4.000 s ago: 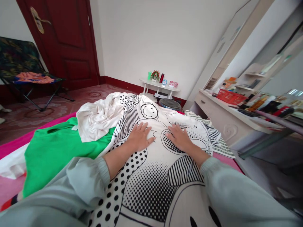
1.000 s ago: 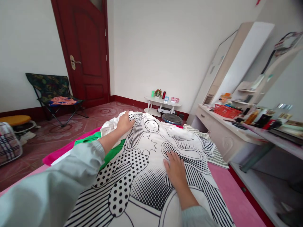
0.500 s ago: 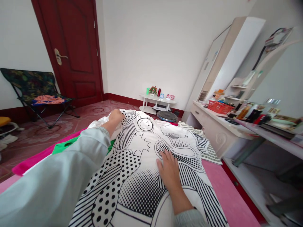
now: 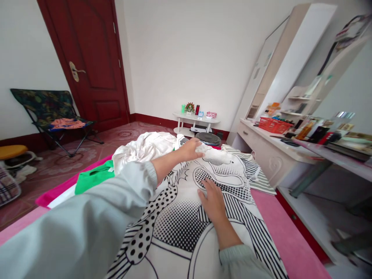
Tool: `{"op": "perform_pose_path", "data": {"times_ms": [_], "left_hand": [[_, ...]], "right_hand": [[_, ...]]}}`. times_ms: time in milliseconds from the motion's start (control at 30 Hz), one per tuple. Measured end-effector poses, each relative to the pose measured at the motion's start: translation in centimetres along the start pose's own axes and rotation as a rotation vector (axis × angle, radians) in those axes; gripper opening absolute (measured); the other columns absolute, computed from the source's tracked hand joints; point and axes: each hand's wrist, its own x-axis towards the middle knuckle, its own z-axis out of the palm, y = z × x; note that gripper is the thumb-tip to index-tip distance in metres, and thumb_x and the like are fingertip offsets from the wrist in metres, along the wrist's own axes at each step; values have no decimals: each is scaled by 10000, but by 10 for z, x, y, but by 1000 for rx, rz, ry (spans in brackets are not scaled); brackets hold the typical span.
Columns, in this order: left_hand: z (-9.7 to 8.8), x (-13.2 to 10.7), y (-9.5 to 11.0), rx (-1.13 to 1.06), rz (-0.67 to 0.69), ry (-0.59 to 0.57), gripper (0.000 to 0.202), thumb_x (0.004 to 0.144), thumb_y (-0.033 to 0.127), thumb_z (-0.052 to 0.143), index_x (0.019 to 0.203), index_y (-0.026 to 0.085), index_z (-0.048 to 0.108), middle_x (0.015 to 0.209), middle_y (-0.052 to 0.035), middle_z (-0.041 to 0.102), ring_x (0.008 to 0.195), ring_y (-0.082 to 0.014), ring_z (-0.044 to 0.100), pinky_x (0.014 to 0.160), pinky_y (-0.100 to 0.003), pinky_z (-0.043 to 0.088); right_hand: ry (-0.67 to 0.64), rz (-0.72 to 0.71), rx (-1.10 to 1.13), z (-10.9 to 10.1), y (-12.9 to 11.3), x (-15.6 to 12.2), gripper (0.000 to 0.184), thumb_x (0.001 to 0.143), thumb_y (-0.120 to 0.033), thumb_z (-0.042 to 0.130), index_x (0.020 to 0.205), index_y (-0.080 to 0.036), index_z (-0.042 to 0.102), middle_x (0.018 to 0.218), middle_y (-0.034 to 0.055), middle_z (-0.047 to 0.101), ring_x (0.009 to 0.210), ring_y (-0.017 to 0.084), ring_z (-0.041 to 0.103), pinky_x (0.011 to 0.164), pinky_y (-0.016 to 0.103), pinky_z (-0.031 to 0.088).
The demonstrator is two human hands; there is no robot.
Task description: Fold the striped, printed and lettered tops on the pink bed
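Note:
A white T-shirt (image 4: 177,217) with black dots, stripes and cartoon shapes lies spread before me, its left side folded inward. My left hand (image 4: 190,149) is closed on cloth near its far end, reaching across the upper part. The fingertips are partly hidden. My right hand (image 4: 213,199) rests flat on the middle of the shirt, fingers spread, with nothing held. To the left of the shirt lie a crumpled white cloth (image 4: 145,146) and a green garment (image 4: 94,179). A striped garment (image 4: 266,184) shows beyond its right edge.
The clothes lie on a pink surface (image 4: 273,217). At right stands a dressing table (image 4: 261,145) with a red basket (image 4: 274,125) and bottles. A folding chair (image 4: 55,112) stands by the red door (image 4: 95,66). A small white table (image 4: 197,118) is at the far wall.
My left hand has moved right, carrying the shirt's left edge inward and uncovering more of the crumpled white cloth and green garment. My right hand stays flat on the shirt.

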Motion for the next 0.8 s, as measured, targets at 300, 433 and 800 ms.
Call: {"op": "perform_pose_path", "data": {"times_ms": [300, 433, 800], "left_hand": [[-27, -193, -31, 109, -253, -296, 347, 751, 415, 605, 1023, 200, 628, 1013, -70, 655, 913, -258, 593, 751, -325, 443], [-41, -253, -46, 143, -452, -360, 424, 699, 456, 614, 1044, 210, 606, 947, -55, 654, 837, -253, 596, 655, -309, 406], [-65, -292, -29, -168, -471, -445, 111, 710, 301, 535, 705, 196, 569, 652, 31, 555, 606, -140, 470, 535, -244, 292]], "right_hand": [[132, -62, 104, 8, 12, 3, 408, 829, -260, 472, 1189, -103, 578, 1257, 129, 583, 1184, 251, 504, 1052, 410, 344], [139, -18, 172, 11, 11, 7, 397, 804, -241, 487, 1163, -118, 604, 1209, 120, 615, 1144, 248, 535, 1034, 403, 368], [2, 442, 824, 10, -7, 87, 414, 700, -232, 600, 1109, -174, 629, 968, 71, 681, 832, 184, 657, 737, 308, 544]]}}
